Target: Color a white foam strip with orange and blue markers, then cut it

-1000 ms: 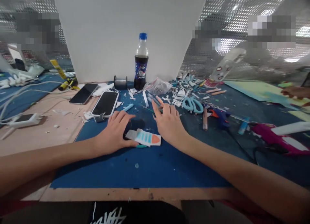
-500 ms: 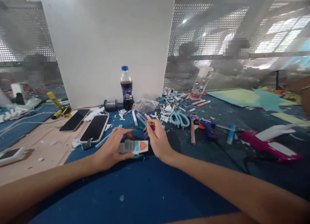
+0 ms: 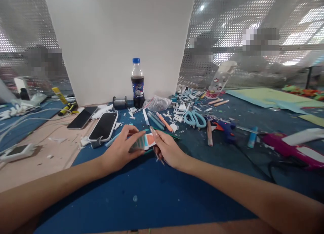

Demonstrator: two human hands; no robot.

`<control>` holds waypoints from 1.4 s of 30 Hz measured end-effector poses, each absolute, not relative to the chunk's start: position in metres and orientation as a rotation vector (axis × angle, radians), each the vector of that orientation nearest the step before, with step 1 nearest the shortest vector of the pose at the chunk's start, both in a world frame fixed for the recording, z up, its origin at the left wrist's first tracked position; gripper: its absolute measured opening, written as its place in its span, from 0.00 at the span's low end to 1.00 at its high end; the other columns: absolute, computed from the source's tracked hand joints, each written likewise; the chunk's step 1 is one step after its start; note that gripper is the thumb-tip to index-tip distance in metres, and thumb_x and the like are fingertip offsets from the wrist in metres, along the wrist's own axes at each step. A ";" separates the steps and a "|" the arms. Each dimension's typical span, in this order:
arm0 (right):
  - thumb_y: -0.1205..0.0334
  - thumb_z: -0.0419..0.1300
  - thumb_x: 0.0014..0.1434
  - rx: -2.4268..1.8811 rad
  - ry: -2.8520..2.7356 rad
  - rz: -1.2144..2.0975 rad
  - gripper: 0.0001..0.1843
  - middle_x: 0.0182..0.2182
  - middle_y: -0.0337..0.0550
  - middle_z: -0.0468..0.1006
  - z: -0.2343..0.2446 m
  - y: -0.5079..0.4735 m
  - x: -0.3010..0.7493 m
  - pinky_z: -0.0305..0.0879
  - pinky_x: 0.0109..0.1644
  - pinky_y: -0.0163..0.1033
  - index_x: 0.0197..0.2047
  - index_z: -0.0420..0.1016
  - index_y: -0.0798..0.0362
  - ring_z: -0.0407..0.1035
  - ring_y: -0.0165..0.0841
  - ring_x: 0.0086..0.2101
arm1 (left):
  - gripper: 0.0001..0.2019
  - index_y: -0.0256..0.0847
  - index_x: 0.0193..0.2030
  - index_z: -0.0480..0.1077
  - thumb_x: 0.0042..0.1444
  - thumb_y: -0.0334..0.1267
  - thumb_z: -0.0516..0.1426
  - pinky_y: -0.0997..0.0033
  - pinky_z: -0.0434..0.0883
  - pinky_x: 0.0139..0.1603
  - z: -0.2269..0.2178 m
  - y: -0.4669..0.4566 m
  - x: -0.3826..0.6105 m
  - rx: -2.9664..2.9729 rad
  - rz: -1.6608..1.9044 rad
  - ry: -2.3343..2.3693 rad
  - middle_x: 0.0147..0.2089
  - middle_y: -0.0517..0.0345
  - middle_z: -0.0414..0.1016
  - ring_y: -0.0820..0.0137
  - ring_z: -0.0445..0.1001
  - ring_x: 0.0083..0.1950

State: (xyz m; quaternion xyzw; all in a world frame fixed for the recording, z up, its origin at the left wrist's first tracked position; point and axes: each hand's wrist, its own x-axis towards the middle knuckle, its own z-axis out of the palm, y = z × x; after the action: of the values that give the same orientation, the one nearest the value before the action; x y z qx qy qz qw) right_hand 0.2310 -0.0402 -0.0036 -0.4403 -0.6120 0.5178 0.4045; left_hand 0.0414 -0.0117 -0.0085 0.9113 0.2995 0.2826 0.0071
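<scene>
Between my hands is a small white piece painted with teal stripes and an orange patch (image 3: 150, 139); what it is made of I cannot tell. My left hand (image 3: 120, 148) is closed round its left part, fingers over the top and thumb along the near side. At the right end, my right hand (image 3: 168, 148) pinches it, thumb on top and fingers curled below. Under the piece, thin green edges show on the blue table. Just beyond lie an orange marker (image 3: 164, 122), teal markers (image 3: 155, 120) and a white marker (image 3: 146, 117).
Phones (image 3: 103, 126) lie left. A cola bottle (image 3: 138, 87), a spool (image 3: 119, 103) and a plastic bag (image 3: 158, 103) stand behind, before a white board (image 3: 121, 41). Right are scraps, blue scissors (image 3: 194, 119), a blue glue gun (image 3: 229, 130), a magenta tool (image 3: 286, 144) and a tilted clear bottle (image 3: 220, 79).
My right hand has come down and nearer from beside the orange marker, and now grips the painted piece's right end. My left hand stays on the piece. The view has shifted slightly.
</scene>
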 end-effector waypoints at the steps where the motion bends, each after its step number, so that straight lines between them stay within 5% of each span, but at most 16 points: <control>1: 0.44 0.43 0.61 -1.105 -1.538 1.321 0.20 0.12 0.28 0.59 -0.003 -0.040 0.231 0.52 0.12 0.28 0.29 0.57 0.52 0.54 0.22 0.10 | 0.22 0.43 0.58 0.54 0.57 0.38 0.53 0.58 0.70 0.51 -0.009 -0.012 0.041 2.848 0.872 0.929 0.50 0.48 0.56 0.64 0.63 0.51; 14: 0.48 0.44 0.62 -1.040 -1.421 1.443 0.18 0.11 0.27 0.58 -0.001 -0.039 0.229 0.50 0.10 0.25 0.28 0.56 0.51 0.52 0.20 0.09 | 0.19 0.36 0.55 0.59 0.60 0.42 0.49 0.58 0.73 0.48 -0.010 -0.012 0.038 2.935 0.882 0.946 0.48 0.45 0.70 0.63 0.70 0.48; 24: 0.48 0.45 0.62 -0.978 -1.392 1.475 0.18 0.10 0.27 0.57 -0.002 -0.035 0.230 0.48 0.10 0.25 0.27 0.57 0.52 0.50 0.20 0.09 | 0.20 0.38 0.54 0.60 0.58 0.44 0.50 0.53 0.70 0.54 -0.012 -0.013 0.038 2.945 0.928 0.984 0.50 0.47 0.72 0.62 0.71 0.50; 42: 0.51 0.46 0.63 -1.037 -1.343 1.483 0.18 0.09 0.26 0.56 0.002 -0.038 0.228 0.46 0.10 0.26 0.26 0.56 0.52 0.48 0.19 0.08 | 0.19 0.35 0.56 0.59 0.59 0.41 0.50 0.60 0.72 0.48 -0.008 -0.018 0.042 3.114 0.927 1.017 0.47 0.46 0.72 0.63 0.72 0.47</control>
State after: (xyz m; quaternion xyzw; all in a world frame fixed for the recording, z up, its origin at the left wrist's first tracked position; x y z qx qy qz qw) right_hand 0.2284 -0.0376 0.0016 -0.4157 -0.5380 0.5942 0.4297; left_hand 0.0424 -0.0185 -0.0077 0.9068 0.2962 0.2698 -0.1313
